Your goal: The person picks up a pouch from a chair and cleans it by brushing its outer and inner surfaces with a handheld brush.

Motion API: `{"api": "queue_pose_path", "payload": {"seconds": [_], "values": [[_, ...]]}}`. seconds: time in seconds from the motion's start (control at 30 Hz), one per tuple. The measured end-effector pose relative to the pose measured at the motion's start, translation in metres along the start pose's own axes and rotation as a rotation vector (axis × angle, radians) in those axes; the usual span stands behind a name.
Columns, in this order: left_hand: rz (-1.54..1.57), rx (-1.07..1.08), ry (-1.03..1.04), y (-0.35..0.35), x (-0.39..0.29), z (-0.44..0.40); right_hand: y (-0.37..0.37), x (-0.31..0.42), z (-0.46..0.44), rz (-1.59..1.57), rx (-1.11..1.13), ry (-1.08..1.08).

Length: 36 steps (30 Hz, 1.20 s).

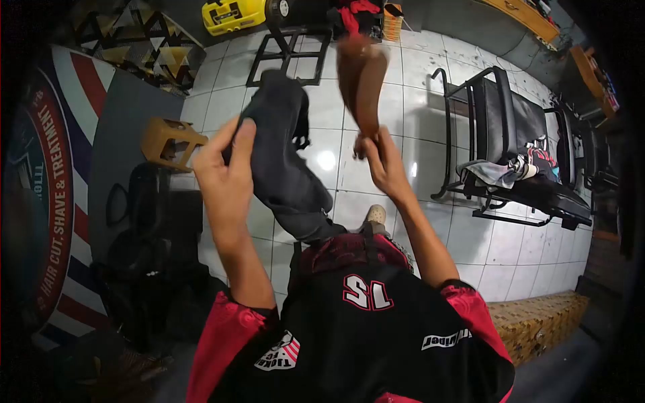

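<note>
My left hand (225, 161) grips the upper edge of a dark, soft fabric item (275, 148), thumb on its face. The item hangs in a bent shape down to my waist; its exact kind does not show. In my right hand (386, 168) is a brown, long, curved thing (363, 84), pinched at its narrow lower end and held up away from me. Its wider top is smeared by motion, so I cannot tell what it is. The two held things are apart, both above the tiled floor.
A black metal-framed bench (490, 127) with cloths (504, 171) on its seat stands at the right. Ahead are a black metal frame (289, 57) and a yellow toy car (232, 15). At the left are a brown stool (171, 142) and a barber sign (60, 201).
</note>
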<state>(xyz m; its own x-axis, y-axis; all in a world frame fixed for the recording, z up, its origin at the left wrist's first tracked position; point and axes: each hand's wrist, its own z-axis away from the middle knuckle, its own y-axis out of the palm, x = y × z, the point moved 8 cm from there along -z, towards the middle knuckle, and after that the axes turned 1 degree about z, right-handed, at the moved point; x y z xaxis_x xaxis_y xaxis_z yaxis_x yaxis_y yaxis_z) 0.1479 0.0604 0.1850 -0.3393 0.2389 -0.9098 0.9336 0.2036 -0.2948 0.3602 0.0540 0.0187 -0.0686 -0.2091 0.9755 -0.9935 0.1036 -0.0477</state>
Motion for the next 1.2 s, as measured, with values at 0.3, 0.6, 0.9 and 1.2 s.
{"api": "queue_pose_path", "payload": {"seconds": [0.3, 0.6, 0.9, 1.2], "values": [[0.262, -0.208, 0.164, -0.043, -0.024, -0.026, 0.052, -0.037, 0.026, 0.351, 0.306, -0.342], [0.151, -0.165, 0.238, -0.045, -0.033, -0.031, 0.025, -0.177, 0.123, 0.978, 0.668, -0.013], [0.027, 0.209, 0.267, 0.014, -0.045, -0.026, 0.031, 0.061, -0.002, 0.08, -0.129, -0.16], [0.449, -0.009, 0.107, -0.032, -0.038, -0.035, 0.093, -0.021, 0.049, 0.522, 0.396, -0.363]]}}
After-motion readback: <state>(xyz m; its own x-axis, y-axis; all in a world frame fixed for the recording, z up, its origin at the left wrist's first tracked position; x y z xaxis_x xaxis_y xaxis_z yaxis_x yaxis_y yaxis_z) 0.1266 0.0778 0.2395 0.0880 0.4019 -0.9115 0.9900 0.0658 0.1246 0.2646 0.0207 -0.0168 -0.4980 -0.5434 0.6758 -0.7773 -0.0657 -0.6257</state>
